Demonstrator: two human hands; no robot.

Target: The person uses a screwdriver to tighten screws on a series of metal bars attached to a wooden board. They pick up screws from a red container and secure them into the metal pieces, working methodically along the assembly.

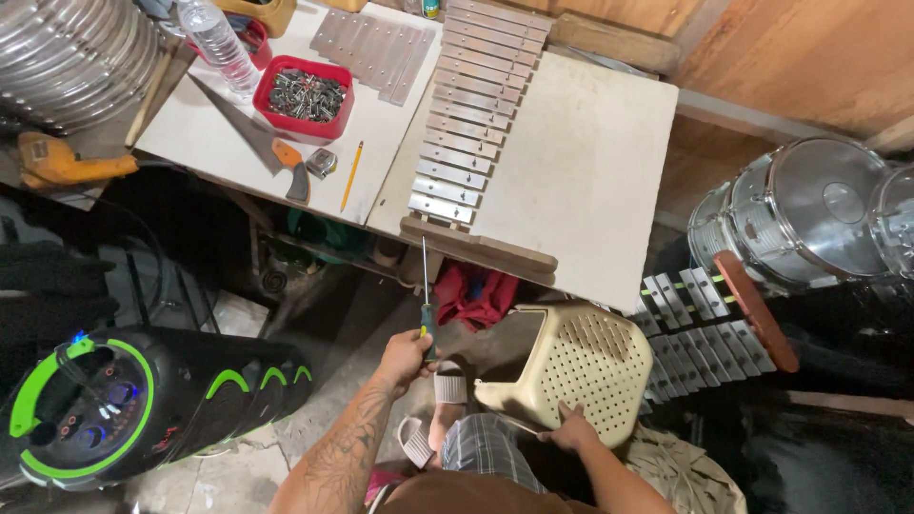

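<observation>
Green-handled screwdriver [426, 290] clenched in left hand [405, 357], shaft pointing far toward desk [590, 162] edge; right hand [574, 430] grips cream plastic stool [579, 369] near rim, w/ metal bars [466, 124] beyond on desk, drums [804, 214] far right

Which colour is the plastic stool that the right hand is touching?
The plastic stool is beige, its seat patterned with small holes; the head view shows this.

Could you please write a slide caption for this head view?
Left hand holds a screwdriver; right hand grips a beige stool below a metal-bar glockenspiel.
</observation>
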